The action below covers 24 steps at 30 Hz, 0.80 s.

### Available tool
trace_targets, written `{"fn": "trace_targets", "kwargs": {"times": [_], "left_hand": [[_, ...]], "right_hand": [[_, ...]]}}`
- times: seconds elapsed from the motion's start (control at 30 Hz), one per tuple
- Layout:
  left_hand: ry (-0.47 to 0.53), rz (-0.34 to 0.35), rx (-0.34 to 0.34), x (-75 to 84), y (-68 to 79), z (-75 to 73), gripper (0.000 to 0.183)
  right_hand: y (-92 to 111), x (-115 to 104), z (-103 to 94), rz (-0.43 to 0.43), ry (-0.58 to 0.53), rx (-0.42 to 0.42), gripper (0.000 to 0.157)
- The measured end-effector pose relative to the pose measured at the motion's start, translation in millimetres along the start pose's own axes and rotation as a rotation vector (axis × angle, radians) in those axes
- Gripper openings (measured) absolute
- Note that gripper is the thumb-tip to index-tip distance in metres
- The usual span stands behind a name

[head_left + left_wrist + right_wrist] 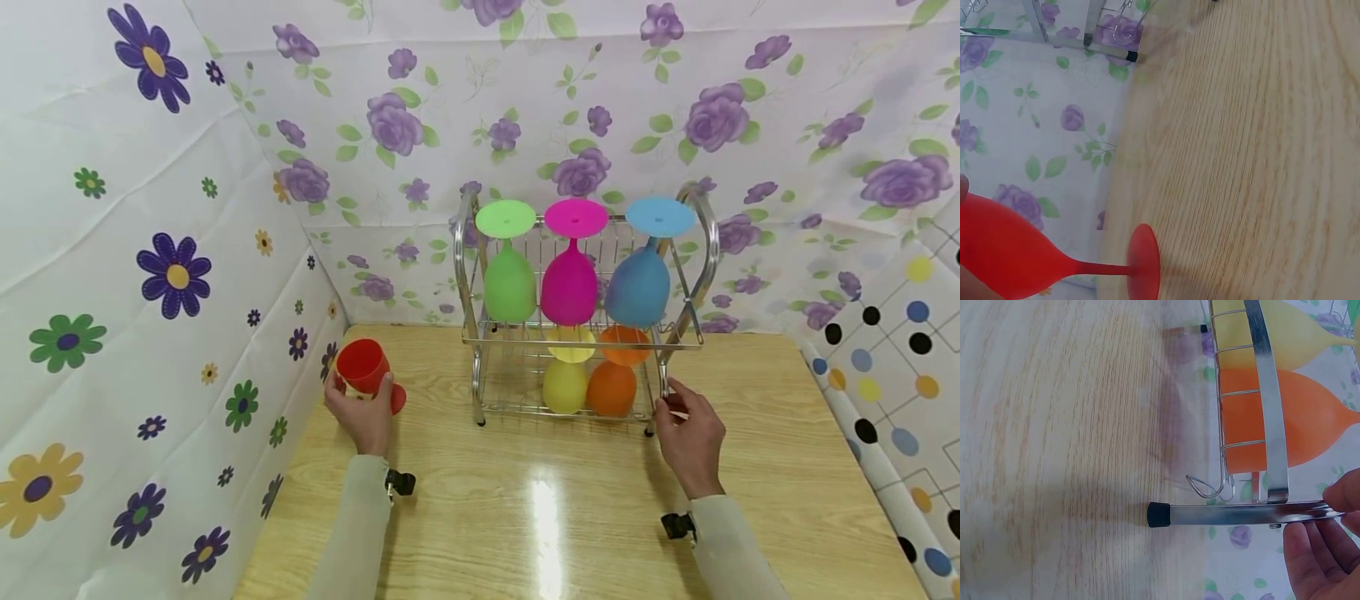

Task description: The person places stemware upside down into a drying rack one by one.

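My left hand point(365, 417) grips the bowl of a red goblet point(363, 367) at the table's left side; its round foot is down at the wood in the left wrist view. With thumb and fingers my right hand point(692, 435) holds the front right leg of a metal dish rack point(1222, 514). Upside down on the rack's upper tier stand a green goblet point(510, 287), a magenta goblet point(568, 287) and a blue goblet point(639, 287). On the lower tier a yellow goblet point(564, 387) and an orange goblet point(611, 389) stand inverted side by side, toward the right.
The wooden table point(465, 508) meets a flowered cloth wall point(420, 200) behind the rack. Another patterned cloth point(247, 358) rises at the left, close to the red goblet. A dotted cloth point(885, 358) borders the right side.
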<state>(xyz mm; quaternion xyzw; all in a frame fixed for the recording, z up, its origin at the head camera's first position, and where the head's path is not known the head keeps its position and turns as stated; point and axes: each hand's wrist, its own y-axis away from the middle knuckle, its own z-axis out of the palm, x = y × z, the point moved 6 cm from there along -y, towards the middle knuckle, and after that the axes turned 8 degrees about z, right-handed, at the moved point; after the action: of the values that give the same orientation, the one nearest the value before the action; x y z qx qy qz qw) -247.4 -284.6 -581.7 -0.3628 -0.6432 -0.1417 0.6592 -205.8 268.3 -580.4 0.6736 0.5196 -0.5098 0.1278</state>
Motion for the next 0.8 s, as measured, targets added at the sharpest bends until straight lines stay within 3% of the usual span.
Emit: {"fn": "trace_targets", "kwargs": {"times": [0.3, 0.47, 0.8], "left_hand": [[0.005, 0.025, 0.003, -6.7, -8.2, 10.3, 0.093], [0.005, 0.025, -0.006, -7.7, -8.8, 8.8, 0.092], [0.052, 0.020, -0.087, 2.1, 2.5, 3.1, 0.092]], "right_hand": [[-2, 3, -0.2, 0.013, 0.024, -0.012, 0.043], [-2, 1, 0.7, 0.009, 0.040, -0.021, 0.042], [1, -3, -5.5, 0.017, 0.025, -0.030, 0.043]]}}
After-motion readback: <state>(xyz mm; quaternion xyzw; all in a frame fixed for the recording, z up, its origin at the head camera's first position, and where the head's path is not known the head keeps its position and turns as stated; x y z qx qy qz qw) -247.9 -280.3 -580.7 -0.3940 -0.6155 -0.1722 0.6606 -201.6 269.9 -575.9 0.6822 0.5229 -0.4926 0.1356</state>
